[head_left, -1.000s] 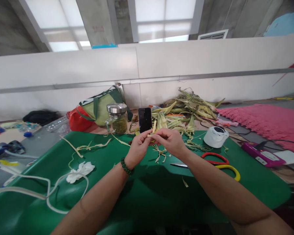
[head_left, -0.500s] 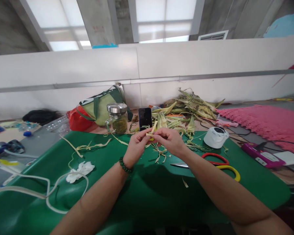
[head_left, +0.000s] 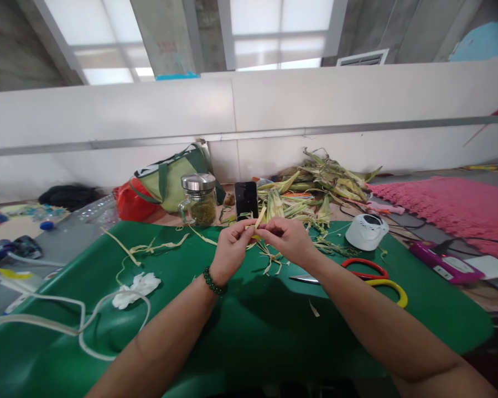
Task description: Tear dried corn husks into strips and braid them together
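Above the green mat (head_left: 265, 342), my left hand (head_left: 232, 246) and my right hand (head_left: 288, 237) meet fingertip to fingertip. Both pinch a pale yellow corn husk strip (head_left: 260, 216), whose free end sticks up between them. Part of the strip is hidden by my fingers. Just beyond my hands lie more corn husks (head_left: 276, 204) and a black phone (head_left: 246, 200) propped upright. Below them, thin husk shreds (head_left: 271, 257) rest on the mat. Scissors (head_left: 375, 276) with one red and one yellow handle lie beside my right forearm, which partly covers them.
A lidded glass jar (head_left: 202, 207) and a green bag (head_left: 166, 182) stand at the back left. Crumpled white tissue (head_left: 139, 290) and a white cable (head_left: 81, 318) lie left. To the right are a white roll (head_left: 366, 232), a purple power strip (head_left: 446, 262) and pink fabric (head_left: 460, 207).
My fingertips have shifted slightly on the husk strip. The flat piece showing across my fingers before is now mostly covered, and the upright end remains between them.
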Demonstrator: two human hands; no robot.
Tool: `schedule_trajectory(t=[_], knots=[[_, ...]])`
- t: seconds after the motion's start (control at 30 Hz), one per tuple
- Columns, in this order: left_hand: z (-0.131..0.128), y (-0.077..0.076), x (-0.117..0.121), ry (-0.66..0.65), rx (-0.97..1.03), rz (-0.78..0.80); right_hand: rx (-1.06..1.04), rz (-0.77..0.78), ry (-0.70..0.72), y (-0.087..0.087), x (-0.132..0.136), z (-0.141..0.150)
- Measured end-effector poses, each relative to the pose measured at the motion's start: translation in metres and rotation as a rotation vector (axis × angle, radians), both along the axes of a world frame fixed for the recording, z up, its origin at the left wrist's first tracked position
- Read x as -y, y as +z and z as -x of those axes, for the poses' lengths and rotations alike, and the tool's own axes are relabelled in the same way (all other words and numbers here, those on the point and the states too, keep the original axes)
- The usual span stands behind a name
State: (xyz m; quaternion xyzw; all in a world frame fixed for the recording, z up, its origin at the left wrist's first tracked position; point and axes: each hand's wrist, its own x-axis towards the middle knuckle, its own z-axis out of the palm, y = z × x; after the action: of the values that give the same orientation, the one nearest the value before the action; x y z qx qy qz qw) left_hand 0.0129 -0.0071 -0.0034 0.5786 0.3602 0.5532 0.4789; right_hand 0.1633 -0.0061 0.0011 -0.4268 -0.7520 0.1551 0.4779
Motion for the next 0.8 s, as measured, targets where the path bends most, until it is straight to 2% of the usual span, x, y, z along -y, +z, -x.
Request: schedule_trajectory(t=[0.1, 0.27, 0.47, 0.67, 0.8], knots=[[0.002, 0.003, 0.001, 0.010, -0.030, 0.032, 0.041, -0.024, -0.022, 0.002, -0.002, -0.003], [0.005, 0.006, 0.003, -0.125, 0.028, 0.167, -0.002, 0.048, 0.064, 0.006, -0.002, -0.006], [0.003, 0.004, 0.001, -0.218, 0.124, 0.199, -0.035, 0.030, 0.063, 0.005, -0.001, -0.005], [-0.004, -0.001, 0.002, -0.163, 0.276, 0.248, 0.040, -0.086, -0.007, -0.003, -0.002, -0.001], [-0.008, -0.001, 0.005, -0.189, 0.318, 0.275, 0.076, -0.100, 0.026, -0.002, 0.002, 0.000]])
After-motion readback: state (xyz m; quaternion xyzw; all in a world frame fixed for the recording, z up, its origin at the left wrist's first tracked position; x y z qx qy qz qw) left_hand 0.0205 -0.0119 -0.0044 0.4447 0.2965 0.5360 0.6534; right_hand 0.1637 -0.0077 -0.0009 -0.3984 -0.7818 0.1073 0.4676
